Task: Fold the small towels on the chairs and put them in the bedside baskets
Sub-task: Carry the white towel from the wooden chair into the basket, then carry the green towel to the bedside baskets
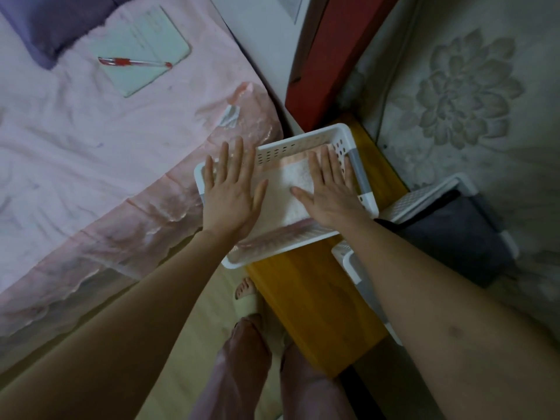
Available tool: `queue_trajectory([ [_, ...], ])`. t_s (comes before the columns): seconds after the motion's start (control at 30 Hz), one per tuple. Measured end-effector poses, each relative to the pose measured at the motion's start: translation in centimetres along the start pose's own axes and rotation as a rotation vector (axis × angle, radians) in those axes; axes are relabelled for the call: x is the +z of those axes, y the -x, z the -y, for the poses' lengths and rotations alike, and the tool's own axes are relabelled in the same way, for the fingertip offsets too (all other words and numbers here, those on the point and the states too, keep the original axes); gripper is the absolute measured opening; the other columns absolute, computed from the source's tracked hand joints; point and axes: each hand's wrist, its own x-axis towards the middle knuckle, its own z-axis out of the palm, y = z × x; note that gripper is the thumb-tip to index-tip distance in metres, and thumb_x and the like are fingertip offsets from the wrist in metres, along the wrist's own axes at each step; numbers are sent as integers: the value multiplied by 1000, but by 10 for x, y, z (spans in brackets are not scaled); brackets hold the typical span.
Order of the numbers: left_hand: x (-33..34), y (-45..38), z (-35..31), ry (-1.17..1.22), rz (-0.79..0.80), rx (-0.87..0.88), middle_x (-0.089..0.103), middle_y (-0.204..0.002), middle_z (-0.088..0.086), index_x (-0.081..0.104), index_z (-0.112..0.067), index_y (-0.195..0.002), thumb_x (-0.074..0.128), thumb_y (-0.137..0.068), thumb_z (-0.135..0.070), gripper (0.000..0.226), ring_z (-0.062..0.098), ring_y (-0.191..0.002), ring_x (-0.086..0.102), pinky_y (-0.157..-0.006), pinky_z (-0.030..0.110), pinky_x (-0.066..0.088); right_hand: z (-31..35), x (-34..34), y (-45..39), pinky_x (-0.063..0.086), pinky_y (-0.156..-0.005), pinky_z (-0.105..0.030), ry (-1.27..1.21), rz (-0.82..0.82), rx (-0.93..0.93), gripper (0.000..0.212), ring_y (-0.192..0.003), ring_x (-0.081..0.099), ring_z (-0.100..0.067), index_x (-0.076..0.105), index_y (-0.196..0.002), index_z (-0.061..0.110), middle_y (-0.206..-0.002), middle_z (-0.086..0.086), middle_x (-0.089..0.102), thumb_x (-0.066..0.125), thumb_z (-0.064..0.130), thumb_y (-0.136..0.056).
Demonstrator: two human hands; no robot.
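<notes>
A white perforated basket sits on a yellow wooden bedside stand beside the bed. Inside it lies a folded white towel with pink edge bands. My left hand lies flat, fingers spread, on the towel's left part and over the basket's left rim. My right hand presses flat on the towel's right part, fingers straight toward the far wall of the basket. Both hands hide much of the towel.
A second white basket holding a dark grey cloth stands to the right, another white rim below it. The pink-sheeted bed carries a notebook and red pen. My slippered feet stand on wooden floor.
</notes>
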Motion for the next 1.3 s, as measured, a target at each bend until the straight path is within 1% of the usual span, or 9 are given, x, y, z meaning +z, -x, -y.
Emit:
queue_trajectory([
  [0.13, -20, 10, 16, 158, 61, -184, -3, -163, 8, 4, -18, -155, 25, -102, -47, 64, 30, -149, -4, -121, 49, 2, 21, -26, 37, -11, -120, -41, -150, 7, 37, 77, -148, -16, -23, -13, -154, 19, -161, -10, -16, 16, 62, -97],
  [0.2, -33, 19, 25, 459, 85, -357, 16, -160, 13, 7, -14, -155, 35, -103, -40, 64, 36, -142, 28, -112, 45, 29, 47, -38, 74, 5, -120, -44, -349, 75, -32, 71, -150, -3, -24, -3, -156, 22, -164, -5, -5, 25, 56, -99],
  [0.27, -41, 32, 29, 679, 99, -499, 51, -134, 16, 14, -9, -151, 39, -103, -28, 58, 35, -113, 56, -84, 36, 44, 73, -42, 109, 21, -117, -43, -418, 171, -154, 65, -147, 18, -25, 13, -155, 20, -161, -6, 16, 30, 51, -101],
  [0.37, -48, 53, 27, 777, 101, -533, 64, -104, 14, 39, -5, -130, 37, -101, -16, 31, 25, -74, 62, -64, 35, 50, 97, -32, 136, 22, -116, -38, -236, 177, -281, 56, -135, 38, -25, 40, -143, 13, -144, -8, 46, 27, 48, -101],
  [0.5, -42, 65, 18, 924, 188, -641, 68, -90, 16, 55, -1, -115, 42, -100, -13, 23, 18, -65, 65, -60, 30, 57, 102, -24, 138, 27, -110, -36, -42, 143, -331, 38, -124, 46, -24, 51, -132, 15, -131, -5, 55, 37, 35, -103],
  [0.7, -29, 59, -23, 1146, 255, -813, 61, -99, 17, 45, -6, -113, 46, -101, -12, 14, 31, -78, 66, -63, 43, 59, 77, -41, 127, 50, -78, -40, -62, 117, -255, 38, -91, 63, -24, 65, -99, 16, -100, -6, 68, 36, 39, -103],
  [0.9, -16, 35, -65, 1254, 209, -857, 59, -111, 16, 44, -11, -109, 50, -100, -13, 11, 36, -94, 66, -66, 45, 59, 45, -44, 127, 41, -82, -37, -10, 71, -230, 38, -98, 60, -29, 62, -103, 9, -103, -11, 66, 37, 37, -104],
  [1.1, -14, 24, -84, 1166, 239, -761, 62, -113, 13, 50, -8, -112, 49, -101, -23, 19, 28, -90, 67, -76, 43, 57, 15, -43, 127, 39, -87, -36, -18, 22, -194, 28, -102, 59, -27, 61, -109, 8, -109, -11, 65, 42, 27, -102],
  [1.3, -56, 50, -48, 882, 378, -533, 65, -113, 12, 54, -6, -126, 49, -101, -31, 35, 25, -95, 64, -72, 35, 51, 25, -74, 136, 38, -58, -29, 5, 112, -170, 28, -88, 62, -22, 62, -105, 9, -102, -5, 65, 40, 26, -103],
])
